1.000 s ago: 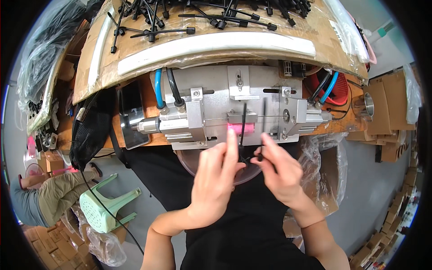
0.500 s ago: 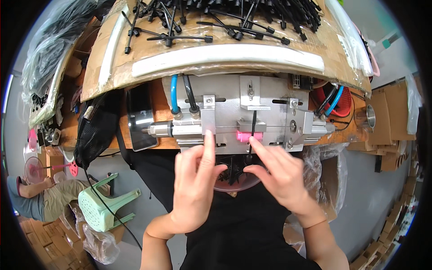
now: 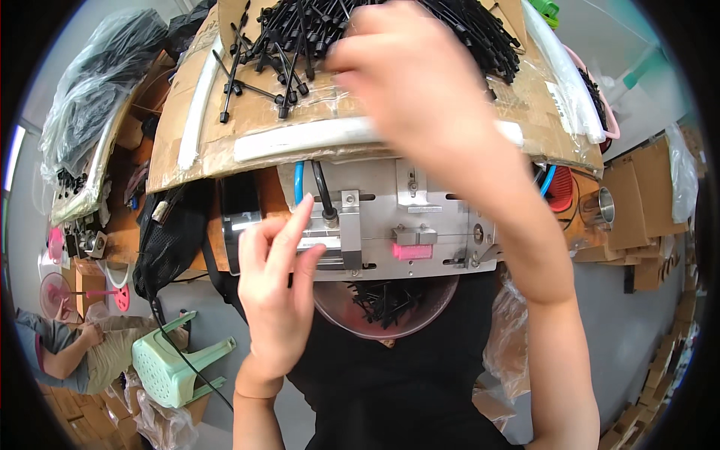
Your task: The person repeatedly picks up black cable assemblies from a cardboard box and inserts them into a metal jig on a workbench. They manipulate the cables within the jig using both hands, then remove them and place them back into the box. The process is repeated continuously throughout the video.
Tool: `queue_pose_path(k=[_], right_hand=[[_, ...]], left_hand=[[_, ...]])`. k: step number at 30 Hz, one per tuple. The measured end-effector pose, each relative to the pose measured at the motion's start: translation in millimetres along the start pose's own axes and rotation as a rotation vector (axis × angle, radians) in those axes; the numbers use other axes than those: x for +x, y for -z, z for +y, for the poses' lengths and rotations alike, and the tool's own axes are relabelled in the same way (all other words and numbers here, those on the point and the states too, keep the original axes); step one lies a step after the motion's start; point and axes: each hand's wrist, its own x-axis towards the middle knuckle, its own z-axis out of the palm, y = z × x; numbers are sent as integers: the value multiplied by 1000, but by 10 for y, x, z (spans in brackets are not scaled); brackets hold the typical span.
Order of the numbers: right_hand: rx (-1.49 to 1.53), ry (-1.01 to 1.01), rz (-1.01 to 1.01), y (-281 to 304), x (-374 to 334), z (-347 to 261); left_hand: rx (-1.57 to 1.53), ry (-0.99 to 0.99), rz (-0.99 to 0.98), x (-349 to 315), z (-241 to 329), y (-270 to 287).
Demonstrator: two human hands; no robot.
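Near the left end of a grey metal fixture plate (image 3: 379, 259), my left hand (image 3: 279, 281) is raised with its fingers apart, holding nothing. My right hand (image 3: 409, 64) reaches over the pile of thin black rods with knobbed ends (image 3: 319, 30) on the cardboard. Motion smears its fingers, and whether they grip a rod cannot be seen. On the plate, a pink block (image 3: 412, 251) sits in front of a small metal holder (image 3: 415, 235), with no rod across it. Below the plate's near edge, a translucent bowl (image 3: 330, 307) contains several black pieces (image 3: 386, 301).
Blue and black hoses (image 3: 299, 184) run to the fixture's left cylinder. A phone (image 3: 241, 221) and a black mesh bag (image 3: 172, 244) lie at left. A metal cup (image 3: 598, 208) and red basket (image 3: 561, 193) are at right. Another person sits at far left by a green stool (image 3: 166, 367).
My right hand has left the pink block and moved up to the pile of rods. The rod across the block is gone from there. My left hand has shifted left.
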Motion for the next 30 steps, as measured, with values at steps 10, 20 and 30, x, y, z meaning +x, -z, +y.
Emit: queue_pose_path(k=[10,20,30], right_hand=[[-112,-357,-264,707,-803,1230],[-72,-269,-252,755,-760,1133],[-1,44,-220,473,-207,837]], left_hand=[[-37,-356,-18,1399,-98,-328],[78,-475,-324,1750,-473,-249],[54,-595,-233,1787,-164,-299]])
